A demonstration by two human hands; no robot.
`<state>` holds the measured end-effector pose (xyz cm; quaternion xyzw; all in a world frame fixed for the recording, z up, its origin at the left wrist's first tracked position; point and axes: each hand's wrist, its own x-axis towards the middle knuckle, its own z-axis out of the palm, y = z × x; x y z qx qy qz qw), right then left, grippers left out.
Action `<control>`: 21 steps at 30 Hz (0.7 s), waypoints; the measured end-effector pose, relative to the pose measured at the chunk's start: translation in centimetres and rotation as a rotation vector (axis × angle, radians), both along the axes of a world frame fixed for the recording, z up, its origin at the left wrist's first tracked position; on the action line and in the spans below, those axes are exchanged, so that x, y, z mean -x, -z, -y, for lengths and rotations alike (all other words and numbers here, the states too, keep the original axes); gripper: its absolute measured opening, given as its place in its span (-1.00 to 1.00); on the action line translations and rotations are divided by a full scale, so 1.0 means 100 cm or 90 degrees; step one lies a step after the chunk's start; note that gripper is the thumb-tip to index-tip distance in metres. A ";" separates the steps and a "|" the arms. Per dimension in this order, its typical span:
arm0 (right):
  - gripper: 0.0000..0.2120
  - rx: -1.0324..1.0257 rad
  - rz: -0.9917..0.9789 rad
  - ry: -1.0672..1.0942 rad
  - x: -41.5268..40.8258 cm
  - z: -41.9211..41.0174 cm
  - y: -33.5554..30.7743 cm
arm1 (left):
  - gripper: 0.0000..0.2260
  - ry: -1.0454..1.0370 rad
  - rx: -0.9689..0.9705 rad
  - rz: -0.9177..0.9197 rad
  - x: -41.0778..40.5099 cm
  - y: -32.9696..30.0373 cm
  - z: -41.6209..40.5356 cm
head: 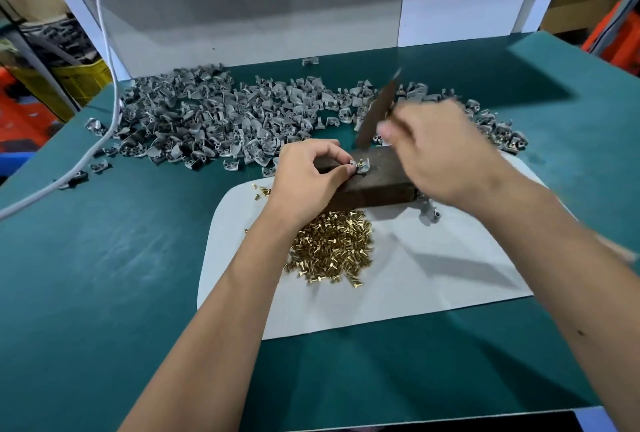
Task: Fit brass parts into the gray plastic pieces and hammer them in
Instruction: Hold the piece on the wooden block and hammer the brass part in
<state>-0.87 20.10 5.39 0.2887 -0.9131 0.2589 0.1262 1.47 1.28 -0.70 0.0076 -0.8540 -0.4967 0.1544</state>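
- Head view: the left hand (308,177) pinches a gray plastic piece (360,166) between thumb and fingertips, steadying it on top of the dark block (372,177).
- A brass part (361,162) stands upright in that piece, its head proud of the plastic, so I judge it fitted but not yet driven home.
- The right hand (440,154) is curled round the handle of a hammering tool (377,109), blurred and raised above the block toward one o'clock.
- The step in hand looks like the hammering; the next blow needs to land square on the brass head and miss the left fingertips just beside it.
- At six o'clock from the block a heap of brass parts (330,248) lies on a white sheet (433,275).
- From ten to two o'clock loose gray pieces (214,116) spread across the green table (104,258).
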 end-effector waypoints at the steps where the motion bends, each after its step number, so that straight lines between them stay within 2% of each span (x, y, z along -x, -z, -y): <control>1: -0.74 -0.061 0.042 0.015 0.001 0.001 0.006 | -0.91 -0.001 0.002 0.001 0.000 0.000 0.000; 4: -0.63 -0.161 0.073 0.047 0.008 -0.004 -0.001 | -0.89 -0.006 0.007 0.002 0.001 0.000 -0.001; 5: -0.63 -0.143 0.053 0.052 0.009 -0.006 -0.005 | -0.89 -0.005 0.007 0.003 0.001 0.000 -0.001; 8: -0.75 0.022 -0.041 0.057 0.006 -0.003 -0.002 | -0.94 0.002 0.009 -0.002 0.001 0.000 0.000; 9: -0.77 0.007 -0.035 0.057 0.003 0.000 0.003 | -0.96 0.001 0.003 -0.004 0.000 0.001 0.000; 12: -0.75 -0.149 0.061 0.069 0.001 0.005 0.010 | -0.95 -0.006 -0.005 0.001 -0.001 -0.001 -0.003; 14: -0.73 -0.185 0.038 0.074 0.008 0.001 -0.002 | -0.95 -0.007 0.001 0.004 -0.001 -0.002 -0.002; 17: -0.77 -0.016 -0.099 0.100 0.005 -0.001 -0.005 | -0.99 0.004 0.019 -0.011 0.000 0.000 0.000; 18: -0.77 -0.009 -0.115 0.104 0.001 0.003 -0.001 | -0.99 0.005 0.024 -0.016 0.000 0.001 0.000; 21: -0.80 -0.171 0.005 0.089 -0.008 0.011 0.010 | -0.99 0.001 0.013 -0.011 -0.001 0.000 -0.001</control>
